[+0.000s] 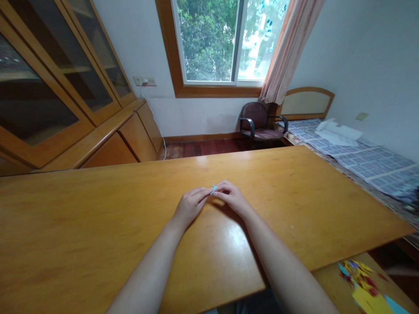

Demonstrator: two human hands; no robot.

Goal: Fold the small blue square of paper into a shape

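Observation:
Between the fingertips of both hands is a small light-blue piece (214,189), thin and pointed, perhaps folded paper; its exact shape is too small to make out. My left hand (193,203) pinches it from the left, fingers together. From the right, my right hand (231,197) pinches the same piece with thumb and fingers. Both hands are just over the middle of the wooden table (98,226), and the fingers cover part of the piece.
Low at the right, a lower wooden surface holds a pile of colourful paper pieces (358,274) and a yellow sheet (371,301). Beyond the table are a glass-doored cabinet (98,96), an office chair (255,120) and a bed (360,157) with a checked cover.

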